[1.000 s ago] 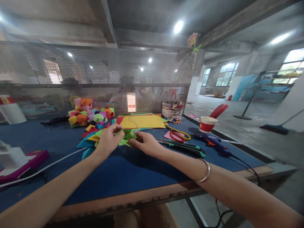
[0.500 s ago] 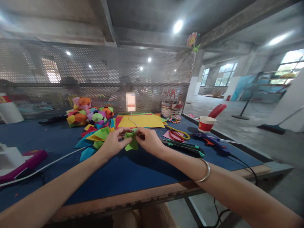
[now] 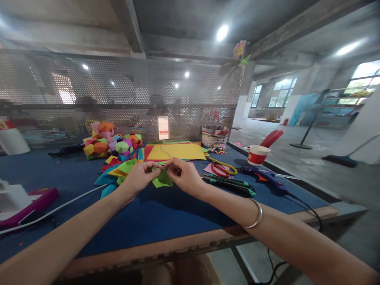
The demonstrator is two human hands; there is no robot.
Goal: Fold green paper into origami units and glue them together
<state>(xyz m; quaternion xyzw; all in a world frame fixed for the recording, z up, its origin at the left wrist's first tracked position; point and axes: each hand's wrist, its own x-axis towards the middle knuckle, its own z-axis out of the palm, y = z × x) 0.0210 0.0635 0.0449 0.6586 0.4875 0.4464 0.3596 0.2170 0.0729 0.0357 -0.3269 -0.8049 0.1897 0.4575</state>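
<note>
A piece of folded green paper (image 3: 162, 180) is held above the blue tabletop, in front of a stack of coloured sheets whose top one is yellow paper (image 3: 181, 152). My left hand (image 3: 144, 174) pinches its upper left edge between thumb and fingers. Close beside it, my right hand (image 3: 184, 176) pinches the upper right edge, the fingertips of both hands nearly touching. Part of the green paper is hidden behind the fingers. Left of my left hand lies a pile of folded paper pieces (image 3: 124, 171) in green, yellow, red and blue.
Several paper balls (image 3: 96, 147) sit at the back left. To the right lie scissors (image 3: 227, 166), a cutter knife (image 3: 231, 184) and a glue gun (image 3: 264, 178), with a paper cup (image 3: 257, 155) behind. A woven basket (image 3: 215, 136) stands near the mesh. A white cable (image 3: 68, 201) crosses the left.
Both hands have shifted their hold along the green paper's top edge, and my left thumb and fingers have drawn together. The paper has turned a little and shifted slightly left.
</note>
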